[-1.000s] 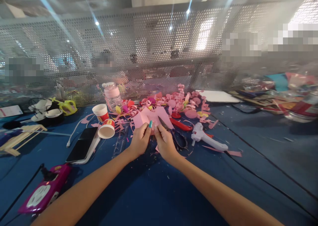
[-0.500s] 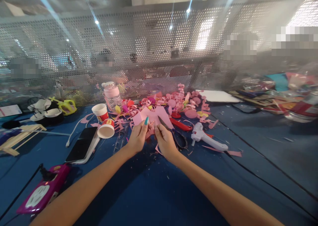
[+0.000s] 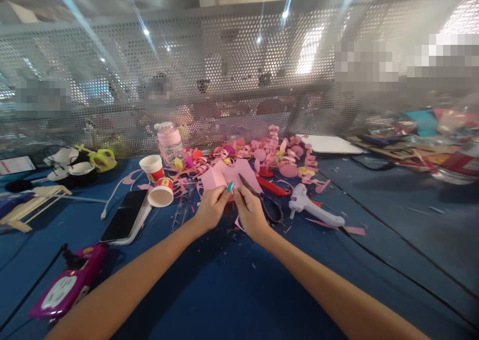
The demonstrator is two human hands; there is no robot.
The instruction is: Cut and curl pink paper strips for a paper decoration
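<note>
Close together over the blue table, my left hand [image 3: 212, 208] and my right hand [image 3: 251, 211] pinch a small pink paper piece [image 3: 232, 198], mostly hidden by the fingers. A shiny teal tip shows at my left thumb. Right behind the fingers is a creased pink paper sheet [image 3: 213, 177]. Scissors [image 3: 275, 211] with dark handles lie just right of my right hand, one blade over the sheet. Further right are a red-handled tool [image 3: 275, 186], perhaps a cutter, and a white glue gun [image 3: 316, 211] with a black cord.
Curled pink paper pieces [image 3: 262, 153] heap up behind the hands, before a perforated metal screen [image 3: 224, 56]. To the left are paper cups [image 3: 160, 194], a water bottle [image 3: 170, 143], a phone [image 3: 125, 218], a clear ruler [image 3: 181, 213] and a purple power strip [image 3: 71, 282].
My left thumb has tilted over to the right, and its teal tip now points toward my right hand. The fingers have drawn closer, covering more of the small paper piece.
</note>
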